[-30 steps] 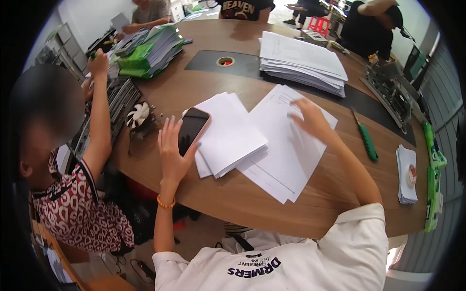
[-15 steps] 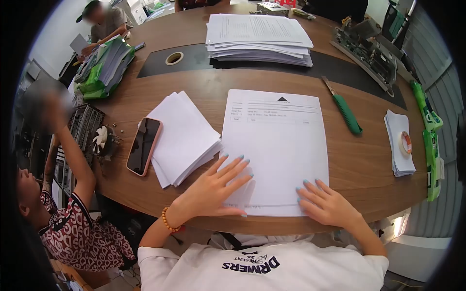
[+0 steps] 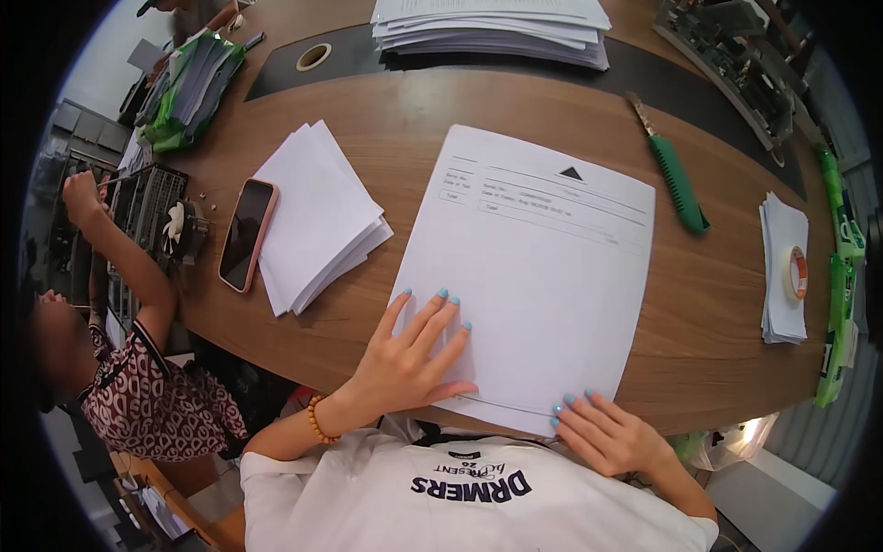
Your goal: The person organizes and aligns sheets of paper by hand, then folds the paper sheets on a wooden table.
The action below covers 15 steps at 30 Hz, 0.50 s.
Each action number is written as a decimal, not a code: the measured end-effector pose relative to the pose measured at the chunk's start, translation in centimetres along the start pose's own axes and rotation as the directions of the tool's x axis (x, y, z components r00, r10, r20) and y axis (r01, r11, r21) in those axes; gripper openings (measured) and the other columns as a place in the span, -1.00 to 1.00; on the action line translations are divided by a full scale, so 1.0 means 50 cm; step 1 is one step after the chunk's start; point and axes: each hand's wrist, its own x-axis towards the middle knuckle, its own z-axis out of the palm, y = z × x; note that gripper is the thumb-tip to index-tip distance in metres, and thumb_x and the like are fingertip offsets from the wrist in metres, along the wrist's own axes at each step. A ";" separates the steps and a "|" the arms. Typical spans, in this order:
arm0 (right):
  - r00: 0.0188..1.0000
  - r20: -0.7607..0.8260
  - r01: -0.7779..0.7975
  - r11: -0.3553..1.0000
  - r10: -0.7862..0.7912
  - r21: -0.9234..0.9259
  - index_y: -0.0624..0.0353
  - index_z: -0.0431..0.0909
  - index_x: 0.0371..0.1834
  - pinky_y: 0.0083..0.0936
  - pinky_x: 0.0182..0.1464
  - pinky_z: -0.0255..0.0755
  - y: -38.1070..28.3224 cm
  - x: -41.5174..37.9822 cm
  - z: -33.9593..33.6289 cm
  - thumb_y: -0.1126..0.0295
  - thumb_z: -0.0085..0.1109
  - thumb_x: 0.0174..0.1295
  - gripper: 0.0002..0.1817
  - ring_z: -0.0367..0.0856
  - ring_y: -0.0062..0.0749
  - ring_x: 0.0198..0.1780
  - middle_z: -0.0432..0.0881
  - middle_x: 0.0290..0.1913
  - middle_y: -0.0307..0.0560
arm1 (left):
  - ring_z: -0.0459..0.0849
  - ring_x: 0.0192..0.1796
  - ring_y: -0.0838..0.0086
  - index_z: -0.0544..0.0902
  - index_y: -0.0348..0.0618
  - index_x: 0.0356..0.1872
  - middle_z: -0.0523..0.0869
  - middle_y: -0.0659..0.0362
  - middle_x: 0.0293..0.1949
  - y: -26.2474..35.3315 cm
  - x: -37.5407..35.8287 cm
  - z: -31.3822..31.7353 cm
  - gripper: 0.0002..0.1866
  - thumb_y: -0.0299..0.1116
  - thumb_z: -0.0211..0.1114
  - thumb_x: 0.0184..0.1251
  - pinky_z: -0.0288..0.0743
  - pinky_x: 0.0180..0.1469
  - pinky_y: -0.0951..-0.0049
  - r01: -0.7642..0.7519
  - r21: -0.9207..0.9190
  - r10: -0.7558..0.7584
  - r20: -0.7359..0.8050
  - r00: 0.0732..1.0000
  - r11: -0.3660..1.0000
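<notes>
A printed sheet of paper [image 3: 543, 294] with a black triangle near its top lies turned at an angle on the table in front of me. It may have more sheets under it. My left hand [image 3: 414, 354] rests on its lower left part, fingers spread. At the lower right corner, the fingers of my right hand [image 3: 612, 434] lie stretched on the paper's edge; that thumb is hidden. To the left sits a fanned pile of white sheets [image 3: 317, 225], with a phone [image 3: 248, 235] in a pink case at its left edge.
A green-handled knife [image 3: 679, 184] lies right of the sheet. Further right are paper slips [image 3: 780, 267] with a tape roll [image 3: 796, 273] on them. A thick paper stack [image 3: 492, 37] stands at the back. On the left, a co-worker's hand [image 3: 83, 198] is over electronic equipment.
The printed sheet has turned clockwise, its lower edge now slanting down to the right. My right hand has moved down with the corner. The view has tilted downward.
</notes>
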 end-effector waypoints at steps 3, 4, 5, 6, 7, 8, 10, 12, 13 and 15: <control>0.994 -0.103 0.048 0.999 -0.048 0.002 0.28 0.59 -0.34 -0.34 -0.01 0.47 -0.003 -0.011 0.006 0.43 0.10 0.08 -0.84 0.61 -0.25 -0.14 0.63 -0.21 -0.02 | 0.51 0.06 0.17 0.56 -0.20 -0.22 0.53 -0.08 -0.06 0.012 0.006 -0.023 -0.38 0.24 0.17 0.03 0.26 0.12 -0.01 0.041 -0.123 -0.037 0.033 0.999 0.992; 0.988 -0.151 0.032 0.996 -0.019 0.089 0.28 0.58 -0.34 -0.38 -0.07 0.50 0.001 -0.014 0.004 0.47 0.12 0.04 -0.85 0.63 -0.26 -0.19 0.63 -0.24 -0.01 | 0.50 0.07 0.17 0.56 -0.20 -0.23 0.52 -0.08 -0.04 0.012 0.009 -0.031 -0.35 0.28 0.17 -0.01 0.25 0.13 -0.01 0.050 -0.171 -0.038 0.072 0.997 0.984; 0.981 -0.196 0.020 0.985 0.014 0.172 0.28 0.58 -0.33 -0.42 -0.13 0.54 0.006 -0.015 0.001 0.51 0.15 0.00 -0.85 0.64 -0.27 -0.24 0.64 -0.26 -0.01 | 0.49 0.09 0.17 0.57 -0.20 -0.24 0.52 -0.07 -0.02 0.009 0.012 -0.039 -0.31 0.32 0.16 -0.04 0.23 0.14 0.00 0.060 -0.218 -0.037 0.109 0.993 0.974; 0.981 -0.194 0.012 0.984 0.023 0.177 0.28 0.58 -0.33 -0.42 -0.13 0.54 0.011 -0.017 -0.003 0.51 0.15 0.00 -0.85 0.64 -0.27 -0.24 0.64 -0.26 -0.01 | 0.49 0.09 0.17 0.57 -0.20 -0.24 0.52 -0.07 -0.02 0.005 0.017 -0.046 -0.31 0.32 0.16 -0.04 0.23 0.14 0.00 0.057 -0.224 -0.031 0.115 0.993 0.973; 0.946 -0.283 -0.080 0.958 0.161 0.276 0.26 0.58 -0.34 -0.48 -0.24 0.54 0.015 -0.018 -0.009 0.56 0.17 -0.06 -0.83 0.63 -0.29 -0.32 0.64 -0.31 -0.02 | 0.48 0.10 0.17 0.57 -0.20 -0.23 0.51 -0.06 0.01 -0.001 0.021 -0.052 -0.28 0.34 0.17 -0.09 0.22 0.16 0.02 0.048 -0.294 -0.006 0.142 0.990 0.954; 0.886 -0.354 -0.159 0.913 0.300 0.376 0.25 0.58 -0.35 -0.54 -0.35 0.54 0.020 -0.017 -0.016 0.61 0.19 -0.12 -0.80 0.63 -0.32 -0.39 0.64 -0.35 -0.04 | 0.47 0.10 0.17 0.57 -0.20 -0.21 0.50 -0.05 0.03 -0.009 0.025 -0.056 -0.25 0.37 0.18 -0.13 0.21 0.17 0.04 0.041 -0.362 0.021 0.165 0.986 0.931; 0.803 -0.337 -0.353 0.847 0.492 0.397 0.20 0.58 -0.38 -0.58 -0.52 0.46 0.036 -0.006 -0.052 0.66 0.20 -0.18 -0.77 0.59 -0.38 -0.53 0.62 -0.43 -0.11 | 0.46 0.12 0.15 0.56 -0.19 -0.16 0.49 -0.04 0.06 -0.026 0.031 -0.058 -0.18 0.41 0.18 -0.22 0.20 0.16 0.05 0.042 -0.438 0.043 0.183 0.982 0.898; 0.669 -0.358 -0.515 0.753 0.651 0.409 0.17 0.56 -0.42 -0.61 -0.53 0.38 0.061 0.021 -0.081 0.65 0.17 -0.10 -0.84 0.53 -0.44 -0.57 0.59 -0.49 -0.15 | 0.48 0.08 0.16 0.55 -0.21 -0.12 0.51 0.00 0.05 -0.051 0.045 -0.065 -0.22 0.30 0.30 -0.21 0.25 0.12 0.15 0.032 -0.575 0.084 0.175 0.981 0.818; 0.645 -0.385 -0.514 0.747 0.660 0.422 0.21 0.56 -0.41 -0.62 -0.51 0.38 0.086 0.032 -0.086 0.65 0.16 -0.07 -0.85 0.53 -0.44 -0.56 0.58 -0.48 -0.12 | 0.48 0.08 0.16 0.55 -0.21 -0.12 0.51 0.00 0.05 -0.063 0.051 -0.067 -0.22 0.30 0.30 -0.21 0.25 0.12 0.15 0.027 -0.581 0.091 0.174 0.981 0.813; 0.618 -0.420 -0.514 0.746 0.665 0.424 0.28 0.55 -0.39 -0.64 -0.48 0.38 0.137 0.062 -0.099 0.64 0.16 -0.02 -0.89 0.54 -0.44 -0.53 0.58 -0.49 -0.07 | 0.49 0.04 0.21 0.56 -0.21 -0.10 0.56 0.04 0.00 -0.079 0.060 -0.068 -0.35 0.08 0.39 -0.15 0.32 0.02 0.27 0.201 -0.655 -0.010 0.283 0.959 0.728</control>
